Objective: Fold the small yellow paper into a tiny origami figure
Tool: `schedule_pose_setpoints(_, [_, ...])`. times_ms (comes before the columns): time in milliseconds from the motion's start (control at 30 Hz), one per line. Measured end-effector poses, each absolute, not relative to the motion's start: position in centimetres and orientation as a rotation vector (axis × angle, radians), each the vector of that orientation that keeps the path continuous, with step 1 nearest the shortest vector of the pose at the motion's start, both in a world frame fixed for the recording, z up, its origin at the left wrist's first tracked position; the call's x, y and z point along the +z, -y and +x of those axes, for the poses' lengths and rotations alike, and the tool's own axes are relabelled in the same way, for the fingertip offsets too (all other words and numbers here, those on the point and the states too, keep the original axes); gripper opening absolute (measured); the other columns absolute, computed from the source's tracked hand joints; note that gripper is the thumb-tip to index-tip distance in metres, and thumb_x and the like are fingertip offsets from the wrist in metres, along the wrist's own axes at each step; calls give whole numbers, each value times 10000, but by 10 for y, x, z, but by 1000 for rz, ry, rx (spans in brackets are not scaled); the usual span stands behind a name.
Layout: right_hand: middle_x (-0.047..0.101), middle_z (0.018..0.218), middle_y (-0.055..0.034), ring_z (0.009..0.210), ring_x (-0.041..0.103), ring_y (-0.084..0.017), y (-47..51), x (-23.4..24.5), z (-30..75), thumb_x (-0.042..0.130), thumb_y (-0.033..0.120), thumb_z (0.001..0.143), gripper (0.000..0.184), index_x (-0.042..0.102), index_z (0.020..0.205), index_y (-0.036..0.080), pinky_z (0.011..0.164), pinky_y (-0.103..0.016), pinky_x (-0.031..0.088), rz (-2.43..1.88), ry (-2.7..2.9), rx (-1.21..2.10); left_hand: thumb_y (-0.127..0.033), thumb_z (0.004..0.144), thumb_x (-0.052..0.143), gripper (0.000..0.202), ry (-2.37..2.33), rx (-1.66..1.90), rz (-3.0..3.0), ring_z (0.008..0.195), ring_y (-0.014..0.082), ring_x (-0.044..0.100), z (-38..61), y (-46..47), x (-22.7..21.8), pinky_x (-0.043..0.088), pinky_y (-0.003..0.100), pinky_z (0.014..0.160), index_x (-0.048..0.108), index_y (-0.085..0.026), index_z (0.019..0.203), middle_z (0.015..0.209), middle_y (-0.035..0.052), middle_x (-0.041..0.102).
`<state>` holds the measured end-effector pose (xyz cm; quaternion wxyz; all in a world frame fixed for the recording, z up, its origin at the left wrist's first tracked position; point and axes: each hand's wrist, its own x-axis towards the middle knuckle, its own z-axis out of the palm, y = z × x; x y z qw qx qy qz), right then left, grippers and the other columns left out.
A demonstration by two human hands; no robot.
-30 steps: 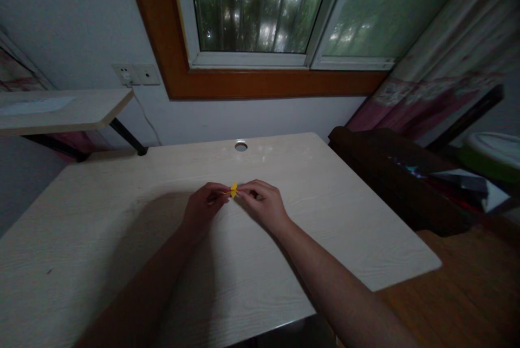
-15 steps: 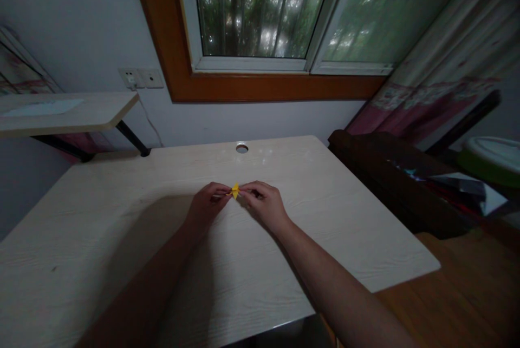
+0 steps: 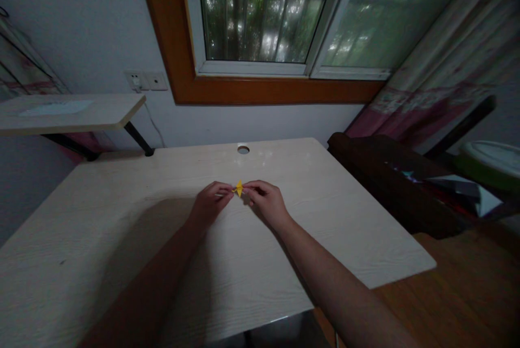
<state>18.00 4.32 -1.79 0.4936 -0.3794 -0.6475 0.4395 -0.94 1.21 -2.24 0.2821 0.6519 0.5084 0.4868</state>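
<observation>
A small yellow origami crane (image 3: 239, 189) is held just above the pale desk (image 3: 333, 229), near its middle. On its left side, my left hand (image 3: 208, 204) pinches a thin pointed end between thumb and fingertips. The fingers of my right hand (image 3: 268, 204) close on the opposite end. Between the two pinches, the wings stick out toward and away from me. Fingertips cover the crane's outer ends, so their exact shape is hidden.
A raised shelf (image 3: 122, 109) on black legs stands at the desk's back left. A round cable hole (image 3: 243, 150) lies near the back edge, below the window (image 3: 264, 23). Dark wooden furniture (image 3: 377, 175) with a green-sided container (image 3: 487, 166) is at the right.
Both hands keep their pinch on the crane, which has shifted slightly right in view and turned a little. The camera view has moved slightly too.
</observation>
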Motion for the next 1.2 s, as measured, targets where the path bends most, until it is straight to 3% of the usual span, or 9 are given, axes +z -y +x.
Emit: schedule_pose_setpoints(1200, [703, 789, -32, 602, 588, -127, -45, -21, 180, 674, 342, 830, 183, 759, 932, 216, 565, -229, 458, -925, 1779, 868, -167, 822, 592, 115, -1376, 1263, 1937, 843, 155, 658, -12, -20, -31, 561, 237, 721, 663, -207, 904, 906, 37, 654])
